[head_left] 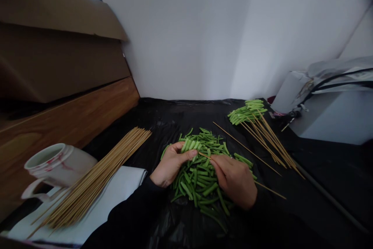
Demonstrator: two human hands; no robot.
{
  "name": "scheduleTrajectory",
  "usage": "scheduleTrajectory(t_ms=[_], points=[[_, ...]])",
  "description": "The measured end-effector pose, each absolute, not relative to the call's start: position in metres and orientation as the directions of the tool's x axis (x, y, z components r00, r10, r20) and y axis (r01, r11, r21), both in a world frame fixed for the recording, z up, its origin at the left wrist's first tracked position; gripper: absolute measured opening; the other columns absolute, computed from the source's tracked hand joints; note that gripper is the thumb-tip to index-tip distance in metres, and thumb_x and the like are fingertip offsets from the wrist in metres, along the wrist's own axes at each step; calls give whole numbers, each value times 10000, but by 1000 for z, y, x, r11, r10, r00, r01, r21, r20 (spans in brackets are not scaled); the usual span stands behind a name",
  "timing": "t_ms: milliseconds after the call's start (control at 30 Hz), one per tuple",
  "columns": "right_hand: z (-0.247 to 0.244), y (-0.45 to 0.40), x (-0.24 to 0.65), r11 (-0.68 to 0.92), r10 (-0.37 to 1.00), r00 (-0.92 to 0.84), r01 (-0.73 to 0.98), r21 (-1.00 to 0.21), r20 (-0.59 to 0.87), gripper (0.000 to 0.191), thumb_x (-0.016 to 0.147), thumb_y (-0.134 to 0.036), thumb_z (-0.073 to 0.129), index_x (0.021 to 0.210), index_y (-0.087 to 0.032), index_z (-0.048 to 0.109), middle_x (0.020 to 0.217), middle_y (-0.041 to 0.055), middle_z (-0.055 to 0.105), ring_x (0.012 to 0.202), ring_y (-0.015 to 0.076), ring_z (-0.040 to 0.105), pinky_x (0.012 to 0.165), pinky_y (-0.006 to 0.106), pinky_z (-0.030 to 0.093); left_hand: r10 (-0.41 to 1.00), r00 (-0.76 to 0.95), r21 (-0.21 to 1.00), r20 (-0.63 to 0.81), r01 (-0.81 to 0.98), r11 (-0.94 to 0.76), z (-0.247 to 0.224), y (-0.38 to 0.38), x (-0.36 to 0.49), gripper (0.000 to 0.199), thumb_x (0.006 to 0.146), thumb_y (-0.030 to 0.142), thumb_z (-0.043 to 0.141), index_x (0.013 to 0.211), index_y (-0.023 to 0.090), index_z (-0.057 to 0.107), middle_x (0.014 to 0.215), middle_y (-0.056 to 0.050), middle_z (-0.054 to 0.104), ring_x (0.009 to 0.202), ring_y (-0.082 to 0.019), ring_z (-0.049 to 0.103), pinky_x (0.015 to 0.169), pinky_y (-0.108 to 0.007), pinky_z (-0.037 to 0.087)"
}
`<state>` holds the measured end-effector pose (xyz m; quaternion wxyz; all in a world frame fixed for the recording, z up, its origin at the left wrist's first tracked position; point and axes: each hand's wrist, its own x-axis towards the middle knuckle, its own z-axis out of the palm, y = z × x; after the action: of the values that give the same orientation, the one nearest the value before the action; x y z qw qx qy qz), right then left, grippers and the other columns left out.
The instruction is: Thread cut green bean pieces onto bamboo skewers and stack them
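My left hand (172,163) pinches a short row of cut green vegetable stalks (190,145), side by side between thumb and fingers. They look like garlic scapes or long beans. In my right hand (234,179) is a thin bamboo skewer (271,190), its front part reaching the row in my left hand and its rear end sticking out to the right. Whether the tip is inside the stalks is hidden by my thumb. Beneath both hands spreads a heap of loose cut stalks (201,187) on black plastic sheeting (180,115).
Filled skewers of stalks (247,112) lie at the back right. One bare skewer (246,148) rests right of the heap. At left, a bundle of skewers (99,179) lies over white paper (128,181) beside a mug (62,163). A cardboard box (64,62) stands behind.
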<state>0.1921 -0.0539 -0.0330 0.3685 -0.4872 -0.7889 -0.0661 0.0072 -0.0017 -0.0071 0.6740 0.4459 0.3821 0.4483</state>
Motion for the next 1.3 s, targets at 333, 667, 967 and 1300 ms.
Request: scheduleTrajectory(t_ms=[333, 667, 967, 1300], points=[[-32, -43, 209, 442, 708, -152, 857, -265, 690, 230, 957, -211, 420, 975, -160, 644, 884, 44, 691, 823, 145, 650, 765, 241, 428, 992, 82, 995, 91, 20, -93, -15, 19, -7, 254, 723, 372, 722, 842, 148, 727, 800, -47, 707, 737, -155, 611, 692, -259, 459], [-34, -43, 211, 425, 721, -159, 870, -249, 675, 224, 959, -227, 423, 979, -174, 640, 890, 38, 693, 825, 141, 651, 782, 240, 435, 935, 132, 731, 330, 590, -342, -21, 26, -18, 158, 765, 319, 637, 751, 177, 706, 744, -32, 645, 683, -161, 570, 651, -283, 421], [-34, -44, 210, 421, 728, -163, 873, -246, 666, 243, 963, -233, 407, 982, -177, 644, 888, 42, 695, 818, 141, 646, 773, 246, 435, 946, 230, 555, 228, 768, -321, -21, 21, -18, 157, 728, 356, 667, 688, 205, 653, 759, -15, 617, 695, -165, 562, 630, -280, 390], [-34, -45, 209, 423, 728, -166, 872, -246, 665, 259, 962, -232, 394, 989, -182, 647, 877, 41, 694, 809, 137, 643, 745, 257, 441, 910, 143, 624, 390, 685, -375, -15, 18, -14, 153, 772, 231, 608, 921, 205, 584, 864, -17, 592, 764, -165, 565, 685, -285, 425]])
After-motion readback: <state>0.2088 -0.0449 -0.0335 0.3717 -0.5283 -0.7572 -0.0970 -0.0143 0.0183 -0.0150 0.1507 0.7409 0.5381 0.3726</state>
